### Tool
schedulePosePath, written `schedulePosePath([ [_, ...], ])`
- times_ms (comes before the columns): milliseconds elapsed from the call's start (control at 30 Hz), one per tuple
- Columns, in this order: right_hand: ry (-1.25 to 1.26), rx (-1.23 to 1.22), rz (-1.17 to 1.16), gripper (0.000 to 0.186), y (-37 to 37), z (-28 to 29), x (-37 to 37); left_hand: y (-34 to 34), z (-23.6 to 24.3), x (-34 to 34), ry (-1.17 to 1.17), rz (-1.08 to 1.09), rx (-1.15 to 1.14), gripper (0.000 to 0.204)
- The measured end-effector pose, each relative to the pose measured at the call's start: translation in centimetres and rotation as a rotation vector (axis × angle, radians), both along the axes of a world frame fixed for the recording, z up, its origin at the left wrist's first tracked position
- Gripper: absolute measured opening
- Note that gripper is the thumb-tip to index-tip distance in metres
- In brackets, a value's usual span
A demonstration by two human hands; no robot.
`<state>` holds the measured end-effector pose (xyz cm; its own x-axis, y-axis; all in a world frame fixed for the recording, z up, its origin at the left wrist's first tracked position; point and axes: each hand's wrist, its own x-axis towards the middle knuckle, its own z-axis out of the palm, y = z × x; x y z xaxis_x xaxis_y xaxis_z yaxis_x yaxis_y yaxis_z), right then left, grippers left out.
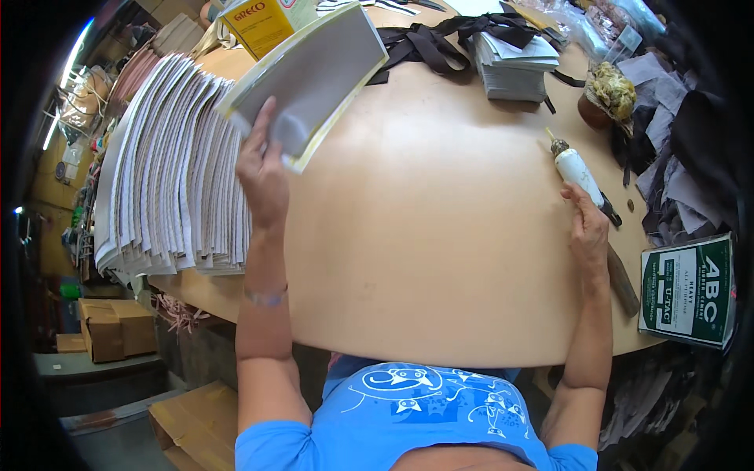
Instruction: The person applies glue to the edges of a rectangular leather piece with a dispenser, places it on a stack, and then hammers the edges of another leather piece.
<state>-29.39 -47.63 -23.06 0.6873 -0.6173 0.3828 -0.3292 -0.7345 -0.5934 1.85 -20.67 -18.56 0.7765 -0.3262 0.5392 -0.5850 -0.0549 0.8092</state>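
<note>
My left hand (263, 173) grips the near end of a curved grey panel (326, 82) with yellowish edges and holds it up, tilted, at the far left of the table. A thick fanned stack of white-edged sheets (169, 173) lies beside that forearm. On the right, the fingers of my right hand (587, 224) are closed on the lower end of a white bottle (577, 169), whose crusted brown neck ends in a thin yellow tip pointing away from me. A small black tool (609, 210) lies against the bottle, and a wooden handle (623, 282) partly shows beside my right wrist.
Behind the panel stands a yellow can (258, 27). Black straps (428, 47) and a block of stacked pieces (514, 78) lie at the back. On the right are a crusted brown pot (595, 110), dark fabric scraps (679, 157) and a green-and-white can (685, 290).
</note>
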Motion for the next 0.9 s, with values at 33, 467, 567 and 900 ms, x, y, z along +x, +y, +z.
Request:
schedulePosePath([
  [33,0.001,0.012,0.011,0.039,0.3,-0.4,0.4,1.2,0.2,-1.0,-0.004,-0.015,-0.013,0.052],
  [467,0.104,-0.371,0.293,0.052,-3.0,0.5,30.8,10.6,-1.9,-6.7,0.335,-0.024,0.089,0.044],
  [567,0.331,-0.243,0.076,0.084,-2.3,0.7,37.6,11.6,-1.8,-7.2,0.290,0.011,0.190,0.042],
  [900,0.404,-0.316,0.268,0.021,-1.2,0.3,40.5,12.0,-3.2,-6.8,0.469,0.024,-0.044,0.041],
])
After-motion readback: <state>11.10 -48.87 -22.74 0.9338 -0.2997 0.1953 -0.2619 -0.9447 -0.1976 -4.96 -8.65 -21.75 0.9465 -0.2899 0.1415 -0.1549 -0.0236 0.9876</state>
